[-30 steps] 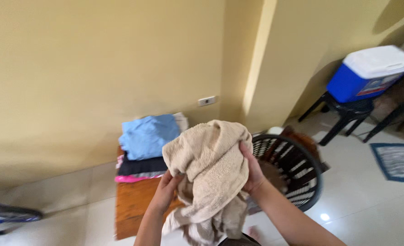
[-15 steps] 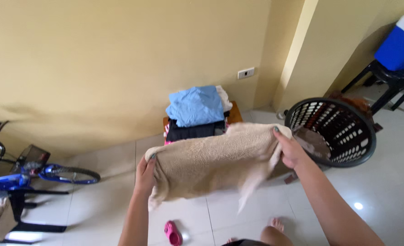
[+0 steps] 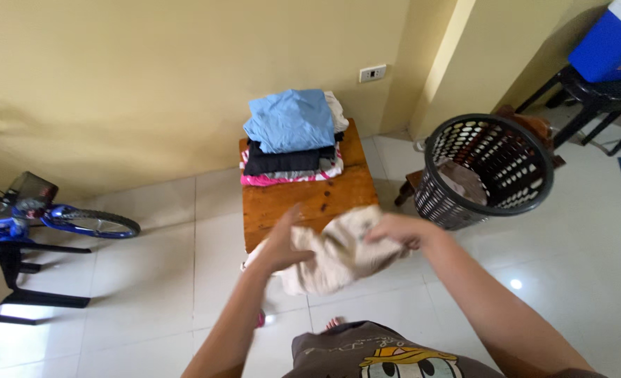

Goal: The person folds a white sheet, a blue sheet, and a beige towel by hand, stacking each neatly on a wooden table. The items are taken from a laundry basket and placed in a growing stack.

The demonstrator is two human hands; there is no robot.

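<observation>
Both hands — left hand (image 3: 284, 246), right hand (image 3: 393, 229) — have fingers clamped on a bunched beige towel (image 3: 335, 253), held above the wooden desk's (image 3: 310, 201) near edge; folded clothes stack (image 3: 291, 136) at 12 o'clock, black laundry basket (image 3: 491, 170) at 2 o'clock.
</observation>
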